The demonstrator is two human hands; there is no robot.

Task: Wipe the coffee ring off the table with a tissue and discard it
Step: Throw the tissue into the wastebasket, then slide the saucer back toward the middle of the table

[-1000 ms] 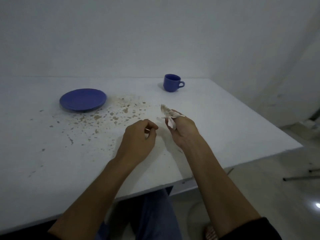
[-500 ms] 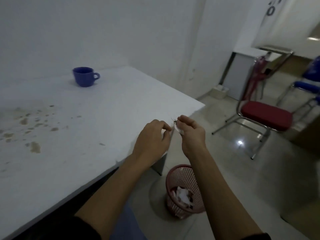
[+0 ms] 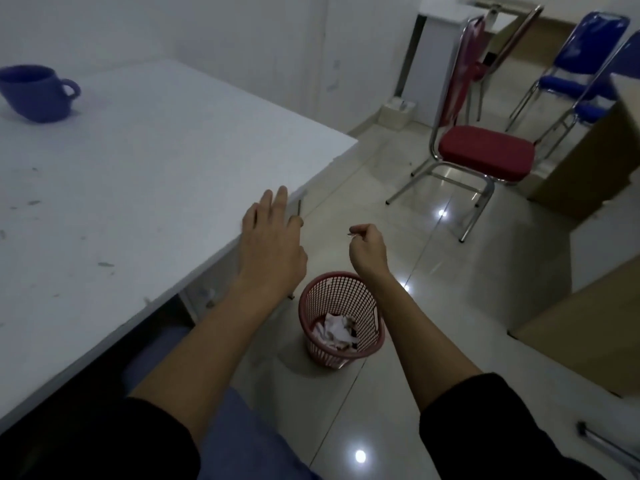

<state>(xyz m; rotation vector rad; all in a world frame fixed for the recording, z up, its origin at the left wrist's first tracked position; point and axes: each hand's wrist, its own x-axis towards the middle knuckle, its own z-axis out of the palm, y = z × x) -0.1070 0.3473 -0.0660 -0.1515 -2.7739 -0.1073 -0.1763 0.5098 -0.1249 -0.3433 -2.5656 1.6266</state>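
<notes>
My right hand (image 3: pixel 367 249) hangs over the floor beyond the table's corner, above a red mesh bin (image 3: pixel 341 318). Its fingers are curled shut, and a thin sliver of the tissue (image 3: pixel 351 233) pokes out at the fingertips. Crumpled white paper (image 3: pixel 337 330) lies in the bin. With its fingers spread and nothing in it, my left hand (image 3: pixel 272 239) rests on the edge of the white table (image 3: pixel 156 161). A few small brown coffee specks (image 3: pixel 105 264) mark the tabletop on the left.
A blue cup (image 3: pixel 34 93) stands at the table's far left. A red chair (image 3: pixel 481 150) and a blue chair (image 3: pixel 585 64) stand on the tiled floor to the right. Brown boxes (image 3: pixel 588 306) stand at the right edge.
The view has swung further right and down, toward the bin. My hands have come apart: the left has opened on the table's edge, and the right has moved out over the bin.
</notes>
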